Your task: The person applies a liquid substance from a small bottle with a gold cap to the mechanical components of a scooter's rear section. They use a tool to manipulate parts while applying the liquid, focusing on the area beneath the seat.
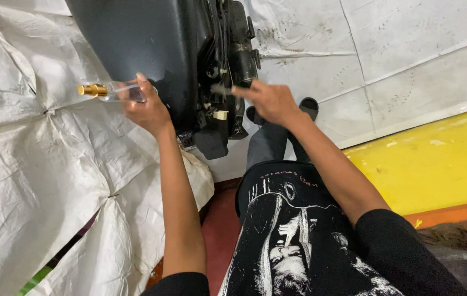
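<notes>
Black machine (151,49); gold-capped clear bottle (110,91); white sheeting (41,181); yellow floor (431,159).

Both arms reached up the frame; the left hand (144,112) was clenched, the right hand (269,101) pinched its fingers (240,90).

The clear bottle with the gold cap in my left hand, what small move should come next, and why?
Probably swing the bottle rightward toward the mechanism on the black seat. The left hand holds it off to the side, gold cap pointing away, while the right hand already touches that hardware.
</notes>
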